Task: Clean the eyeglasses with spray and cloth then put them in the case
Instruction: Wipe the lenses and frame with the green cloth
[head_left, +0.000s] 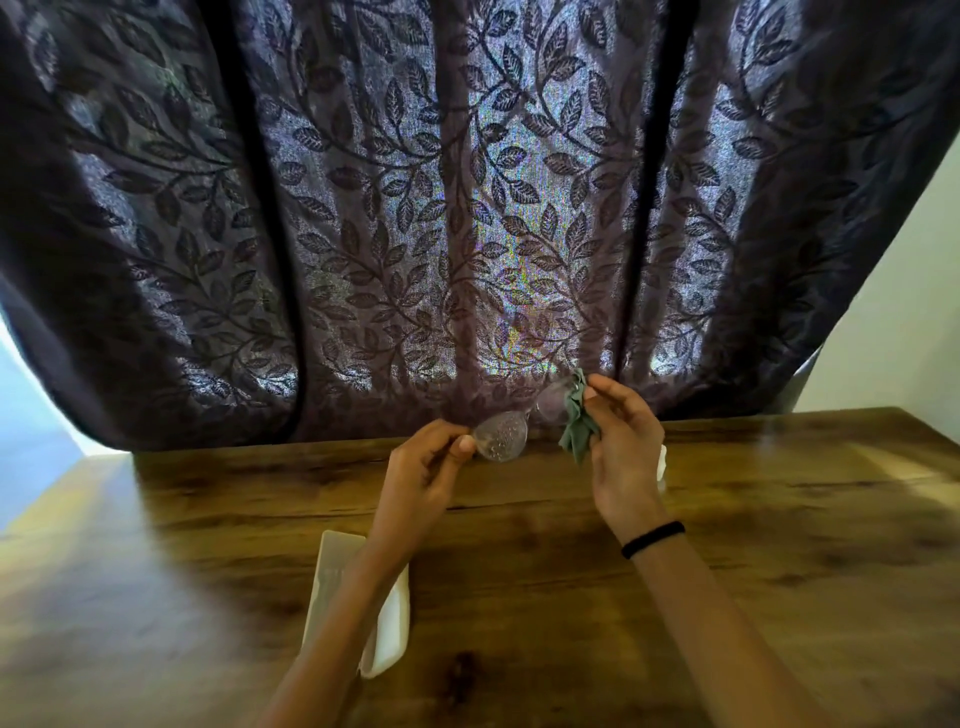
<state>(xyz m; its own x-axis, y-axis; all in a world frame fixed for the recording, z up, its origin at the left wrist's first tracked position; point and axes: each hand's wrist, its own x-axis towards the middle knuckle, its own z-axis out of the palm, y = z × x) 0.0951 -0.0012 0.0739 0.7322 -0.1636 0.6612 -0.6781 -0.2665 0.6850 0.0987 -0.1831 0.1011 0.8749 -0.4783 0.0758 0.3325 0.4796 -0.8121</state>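
The eyeglasses (503, 435) have clear lenses and a thin frame, held up above the table's far edge. My left hand (427, 467) pinches their left end. My right hand (623, 447) presses a grey-green cloth (576, 418) against the right lens, which is half hidden by the cloth. An open cream-white case (387, 626) lies on the table under my left forearm, partly covered by it. A white object (661, 462), perhaps the spray bottle, peeks out behind my right hand.
The wooden table (727, 571) fills the lower half. A dark leaf-patterned curtain (415, 208) hangs right behind its far edge. A pale wall (898, 312) stands at the right. A black band is on my right wrist.
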